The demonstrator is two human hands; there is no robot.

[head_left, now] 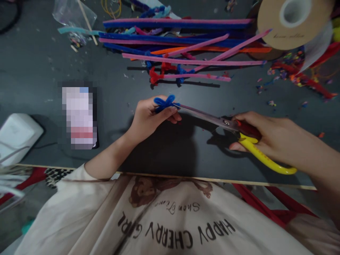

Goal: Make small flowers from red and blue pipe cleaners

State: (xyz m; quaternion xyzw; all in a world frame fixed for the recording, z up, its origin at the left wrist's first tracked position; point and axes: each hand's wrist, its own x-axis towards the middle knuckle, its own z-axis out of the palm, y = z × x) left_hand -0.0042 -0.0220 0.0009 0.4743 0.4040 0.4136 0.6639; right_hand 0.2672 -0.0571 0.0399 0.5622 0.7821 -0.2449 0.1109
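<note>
My left hand (154, 115) is closed, pinching a blue pipe cleaner bow (166, 102) between thumb and fingers above the dark table. Two fuzzy loops stick up from the grip; the rest is partly hidden by the fingers. In my right hand (268, 132) is a pair of scissors (225, 123) with yellow and dark red handles. Its blades point left and look nearly closed, their tips at the right side of the blue bow. Whether the tips touch the bow I cannot tell.
Pink, blue and orange pipe cleaners (193, 62) lie across the back, with small red and blue knotted pieces (156, 76) before them. A ribbon spool (265, 21) and scraps sit at the back right. On the left are a phone (79, 117) and a white box-shaped device (20, 136).
</note>
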